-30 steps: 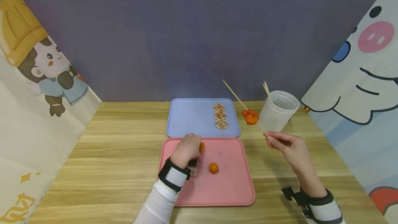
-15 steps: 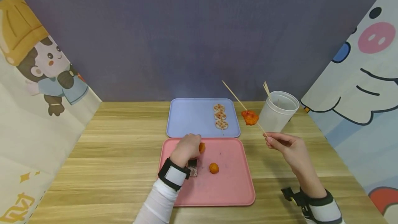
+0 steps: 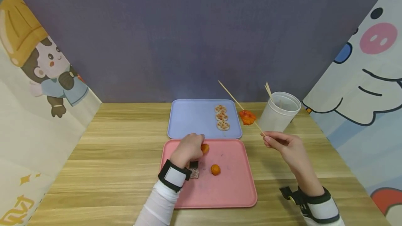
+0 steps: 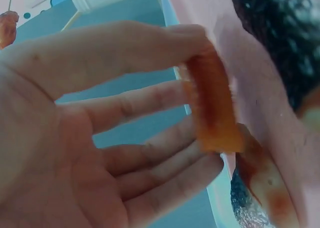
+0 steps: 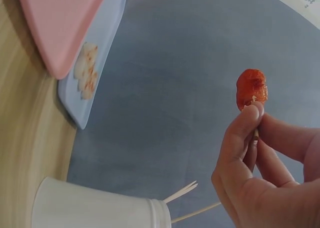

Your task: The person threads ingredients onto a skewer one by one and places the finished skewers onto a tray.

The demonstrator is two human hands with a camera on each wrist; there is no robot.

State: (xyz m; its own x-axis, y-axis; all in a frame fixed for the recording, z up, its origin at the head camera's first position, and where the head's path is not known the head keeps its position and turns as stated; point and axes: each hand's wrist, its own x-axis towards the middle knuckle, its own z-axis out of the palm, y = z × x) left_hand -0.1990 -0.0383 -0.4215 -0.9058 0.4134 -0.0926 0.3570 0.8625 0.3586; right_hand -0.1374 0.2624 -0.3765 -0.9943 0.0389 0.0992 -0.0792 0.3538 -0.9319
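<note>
Pinching a skewer (image 3: 230,95) low in the right hand (image 3: 291,150), presumably to keep its tip clear beyond the red piece (image 3: 247,117), and an orange piece (image 4: 214,105) in the left hand (image 3: 187,150) over the pink tray (image 3: 232,193).

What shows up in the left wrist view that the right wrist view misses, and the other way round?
Only the left wrist view shows the left hand holding an orange piece, near dark-coated pieces. Only the right wrist view shows the right hand and the row of pale slices. Both show parts of the pink tray and white cup, plus the skewered orange-red piece.
</note>
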